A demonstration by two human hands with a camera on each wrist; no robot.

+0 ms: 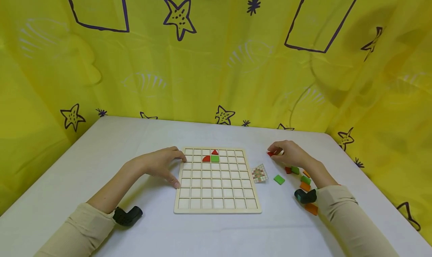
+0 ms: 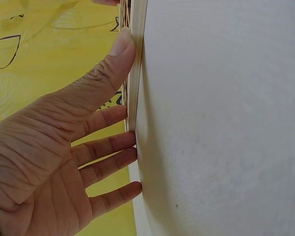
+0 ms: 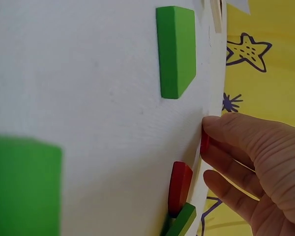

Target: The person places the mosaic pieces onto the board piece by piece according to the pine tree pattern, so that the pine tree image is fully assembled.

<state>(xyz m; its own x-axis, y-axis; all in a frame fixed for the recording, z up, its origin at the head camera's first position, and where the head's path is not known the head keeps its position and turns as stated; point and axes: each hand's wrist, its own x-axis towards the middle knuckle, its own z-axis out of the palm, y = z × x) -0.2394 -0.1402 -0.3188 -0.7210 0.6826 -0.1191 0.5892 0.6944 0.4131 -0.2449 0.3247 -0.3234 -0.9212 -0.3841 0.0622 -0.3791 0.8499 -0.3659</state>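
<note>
A wooden grid board (image 1: 202,211) lies on the white table. In its upper rows sit a red triangle (image 1: 215,152), a red quarter-round piece (image 1: 206,159) and a green square (image 1: 214,159). My left hand (image 1: 158,164) rests at the board's left edge, thumb and fingers spread along it; the left wrist view shows the fingertips touching the rim (image 2: 136,64). To the right of the board, my right hand (image 1: 291,154) pinches a small red piece (image 3: 204,142) between thumb and fingers, close to the table. Its full shape is hidden by the fingers.
Beside the board lies a small printed pattern card (image 1: 259,174). A green block (image 1: 279,179) is near it. Several loose red, green and orange blocks (image 1: 305,186) lie under and beside the right forearm. A yellow patterned curtain (image 1: 202,62) surrounds the table's back and sides.
</note>
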